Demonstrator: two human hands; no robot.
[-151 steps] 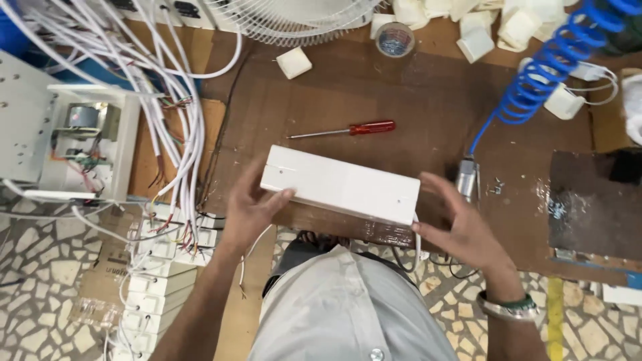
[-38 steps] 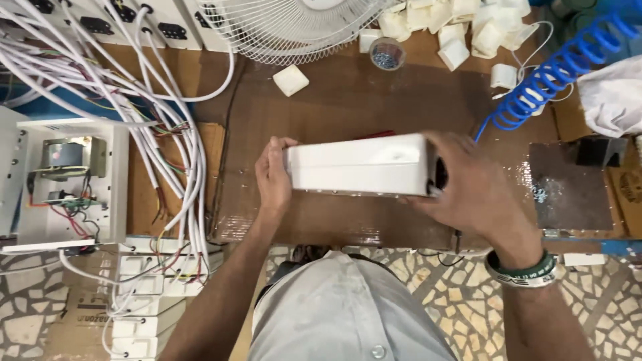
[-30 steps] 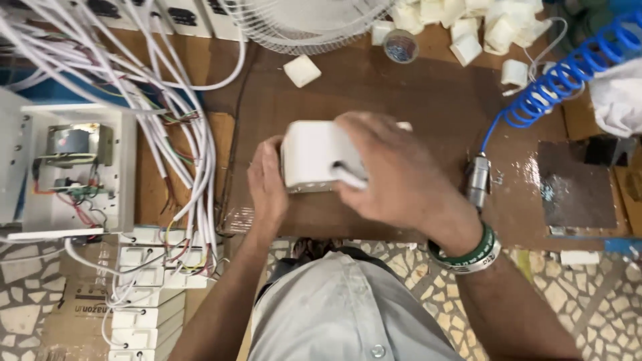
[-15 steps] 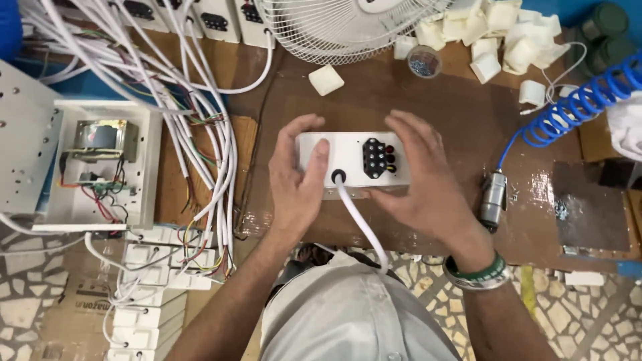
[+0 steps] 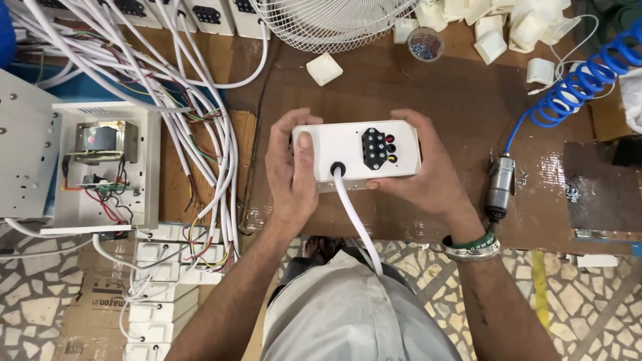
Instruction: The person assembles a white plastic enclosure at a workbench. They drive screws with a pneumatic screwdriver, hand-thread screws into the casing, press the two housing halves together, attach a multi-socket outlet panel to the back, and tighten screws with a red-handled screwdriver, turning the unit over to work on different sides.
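Observation:
I hold a white rectangular box [image 5: 348,144] over the brown workbench [image 5: 414,87], its end face turned up toward me. That face carries a black socket block [image 5: 376,148] with small red and yellow parts, and a black grommet from which a thick white cable [image 5: 354,224] runs down to my lap. My left hand [image 5: 292,174] grips the box's left end, thumb on the face. My right hand [image 5: 428,180] cups its right end and underside; a bangle sits on that wrist.
An open white casing with a transformer [image 5: 100,167] lies at the left beside a bundle of white cables [image 5: 194,113]. A fan guard [image 5: 334,20], white plastic blocks [image 5: 324,69], a screw cup [image 5: 425,47], a blue coiled hose [image 5: 575,83] and an air tool [image 5: 498,190] surround the bench.
The box lay flat under both hands five seconds ago. It has since been lifted and turned so its socket end with the cable faces up; a red screwdriver is no longer in view.

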